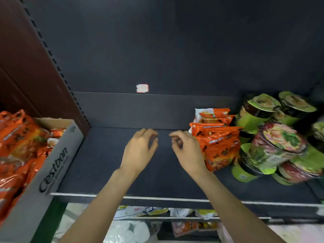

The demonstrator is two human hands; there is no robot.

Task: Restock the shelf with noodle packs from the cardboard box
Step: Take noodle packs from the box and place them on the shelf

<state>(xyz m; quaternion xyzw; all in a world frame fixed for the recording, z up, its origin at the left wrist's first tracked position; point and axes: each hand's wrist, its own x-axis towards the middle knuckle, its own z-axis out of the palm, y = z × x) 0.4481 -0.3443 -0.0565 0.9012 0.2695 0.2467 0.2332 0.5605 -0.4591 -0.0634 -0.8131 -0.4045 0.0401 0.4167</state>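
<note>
Head view: The left hand and right hand hover over the bare middle of the shelf, fingers loosely curled and holding nothing. Stocked noodle packs stand toward the right end, touching the cup noodles. The cardboard box rests at the left end, full of orange packs. Judgement: each pack is light, crinkly and slippery, its contents brittle. Grasp across both flat faces; do not squeeze.

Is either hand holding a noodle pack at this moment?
No: the left hand and the right hand hover over the bare shelf with loosely curled fingers, holding nothing, beside the stacked noodle packs.
</note>
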